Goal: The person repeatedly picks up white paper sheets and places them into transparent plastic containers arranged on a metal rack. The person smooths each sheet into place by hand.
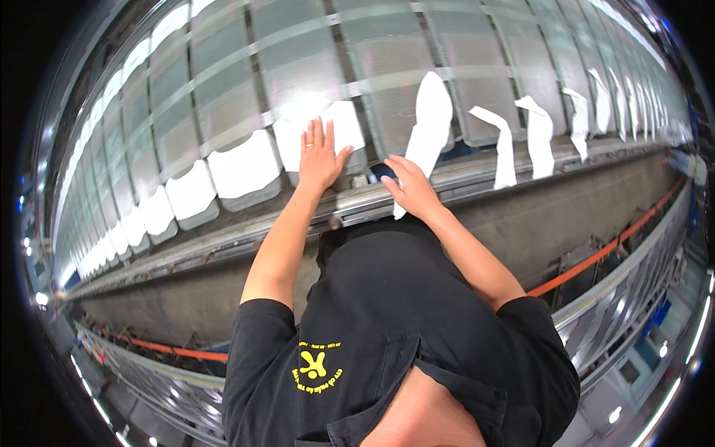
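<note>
My left hand (319,159) lies palm down, fingers spread, on a white fabric piece (347,124) that is spread over the near end of a grey flat panel (301,67). My right hand (410,184) is just right of it, fingers apart, over the near rail beside a long, bunched white fabric piece (430,123). That piece lies slantwise on the adjacent panel and its lower end hangs over the rail; whether my right hand touches it I cannot tell.
Several flat white fabric pieces (246,165) lie on panels to the left. Several folded white strips (539,137) drape over panel ends to the right. A long metal rail (357,204) runs along the near edge. An orange bar (592,251) and metal racks (603,290) stand behind me.
</note>
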A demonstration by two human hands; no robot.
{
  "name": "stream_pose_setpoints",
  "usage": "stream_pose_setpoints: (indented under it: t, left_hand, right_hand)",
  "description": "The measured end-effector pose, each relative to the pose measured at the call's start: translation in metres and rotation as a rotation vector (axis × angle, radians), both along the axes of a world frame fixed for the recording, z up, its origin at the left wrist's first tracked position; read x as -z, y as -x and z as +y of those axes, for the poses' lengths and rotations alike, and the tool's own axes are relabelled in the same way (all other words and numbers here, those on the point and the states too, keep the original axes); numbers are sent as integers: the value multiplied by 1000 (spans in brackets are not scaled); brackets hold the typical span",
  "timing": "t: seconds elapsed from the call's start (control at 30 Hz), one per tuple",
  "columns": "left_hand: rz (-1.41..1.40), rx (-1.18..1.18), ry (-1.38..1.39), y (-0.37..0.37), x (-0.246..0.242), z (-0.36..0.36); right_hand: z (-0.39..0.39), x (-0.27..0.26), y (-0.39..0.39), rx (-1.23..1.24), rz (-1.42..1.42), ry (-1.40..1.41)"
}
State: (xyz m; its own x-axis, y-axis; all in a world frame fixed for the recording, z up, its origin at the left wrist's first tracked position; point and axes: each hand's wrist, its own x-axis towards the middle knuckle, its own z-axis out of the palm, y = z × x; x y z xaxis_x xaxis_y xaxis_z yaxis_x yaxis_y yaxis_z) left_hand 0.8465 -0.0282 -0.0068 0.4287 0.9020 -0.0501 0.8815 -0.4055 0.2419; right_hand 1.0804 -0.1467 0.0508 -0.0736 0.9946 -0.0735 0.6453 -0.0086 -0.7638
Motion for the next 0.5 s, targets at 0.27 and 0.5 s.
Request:
stream_pose_setpoints:
  t: [0.27, 0.5]
  left_hand:
    - [-30, 88, -32, -34, -5, -35]
    - [-395, 59, 245, -17, -21, -52]
  right_hand:
    - [-52, -6, -101, 564, 92, 42]
    - [4, 21, -86, 822, 668, 617]
